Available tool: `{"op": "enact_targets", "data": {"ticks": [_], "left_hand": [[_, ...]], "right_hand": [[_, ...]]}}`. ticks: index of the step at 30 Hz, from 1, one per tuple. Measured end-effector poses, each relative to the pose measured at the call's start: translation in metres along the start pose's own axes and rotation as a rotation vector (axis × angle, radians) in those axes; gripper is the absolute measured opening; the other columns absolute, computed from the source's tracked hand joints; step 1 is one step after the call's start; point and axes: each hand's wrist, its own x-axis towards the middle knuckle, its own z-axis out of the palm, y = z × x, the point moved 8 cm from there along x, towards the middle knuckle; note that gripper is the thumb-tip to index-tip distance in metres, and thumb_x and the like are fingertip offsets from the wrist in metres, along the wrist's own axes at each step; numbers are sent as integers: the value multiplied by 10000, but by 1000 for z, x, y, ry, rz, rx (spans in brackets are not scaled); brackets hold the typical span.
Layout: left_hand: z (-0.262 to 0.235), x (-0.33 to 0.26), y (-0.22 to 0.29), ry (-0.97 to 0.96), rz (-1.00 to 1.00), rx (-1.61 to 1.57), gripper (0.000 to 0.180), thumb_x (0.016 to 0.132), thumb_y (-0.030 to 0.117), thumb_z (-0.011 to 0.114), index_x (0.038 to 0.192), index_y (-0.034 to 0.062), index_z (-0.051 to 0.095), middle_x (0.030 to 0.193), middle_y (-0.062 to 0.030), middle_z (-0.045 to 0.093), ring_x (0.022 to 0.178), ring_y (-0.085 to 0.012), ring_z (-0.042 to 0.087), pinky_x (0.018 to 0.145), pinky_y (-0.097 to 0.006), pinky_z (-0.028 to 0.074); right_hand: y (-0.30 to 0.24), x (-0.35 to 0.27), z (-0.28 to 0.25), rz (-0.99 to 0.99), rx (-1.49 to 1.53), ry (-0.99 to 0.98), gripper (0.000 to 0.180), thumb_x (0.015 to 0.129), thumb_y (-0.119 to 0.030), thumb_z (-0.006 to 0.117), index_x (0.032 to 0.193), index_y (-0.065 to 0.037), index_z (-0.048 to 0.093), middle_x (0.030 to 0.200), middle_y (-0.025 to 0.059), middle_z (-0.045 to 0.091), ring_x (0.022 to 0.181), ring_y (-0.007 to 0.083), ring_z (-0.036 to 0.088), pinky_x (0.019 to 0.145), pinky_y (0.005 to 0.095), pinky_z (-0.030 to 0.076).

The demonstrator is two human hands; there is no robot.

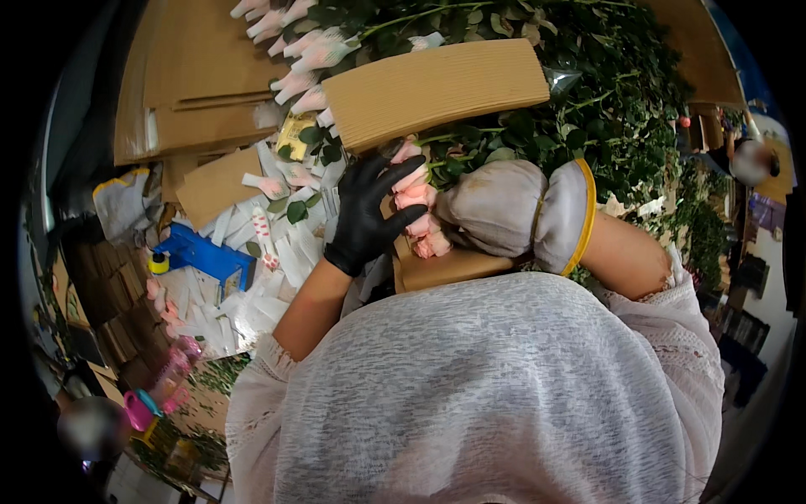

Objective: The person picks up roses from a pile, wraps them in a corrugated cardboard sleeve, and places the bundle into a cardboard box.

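A row of pink roses (pixel 417 195) lies on a brown cardboard sheet (pixel 453 269) close to my body. My left hand (pixel 367 206), in a black glove, rests against the left side of the blooms. Its thumb and index finger are spread apart over them. From the right, my right hand (pixel 495 207), in a grey work glove with yellow trim, is curled at the roses' stems just behind the heads; its fingertips are hidden. Just beyond both hands, a corrugated cardboard strip (pixel 437 91) lies across leafy stems.
Several net-sleeved pink roses (pixel 315 55) lie at the far left, their leafy stems (pixel 621 84) heaped rightward. White paper strips (pixel 290 239) surround a blue tape dispenser (pixel 206 254) and a patterned pen-like item (pixel 264 235). Cardboard sheets (pixel 210 76) stand behind; a grey glove (pixel 126 206) hangs left.
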Motion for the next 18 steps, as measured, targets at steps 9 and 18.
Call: {"op": "enact_targets", "data": {"ticks": [9, 18], "left_hand": [[-5, -72, 3, 31, -861, -532, 339, 935, 54, 545, 1271, 30, 518, 999, -74, 583, 843, -100, 548, 738, -257, 467], [18, -84, 5, -106, -684, -558, 646, 866, 3, 613, 1443, 27, 323, 1349, -142, 481, 1155, -230, 559, 918, -339, 490]], "right_hand": [[0, -6, -4, 77, 68, -20, 152, 830, -235, 593, 822, -86, 621, 733, 123, 652, 682, 309, 661, 608, 414, 520], [2, -6, 3, 14, 56, 99, 148, 792, -252, 625, 798, -104, 632, 690, 121, 648, 638, 315, 657, 560, 431, 509]]}}
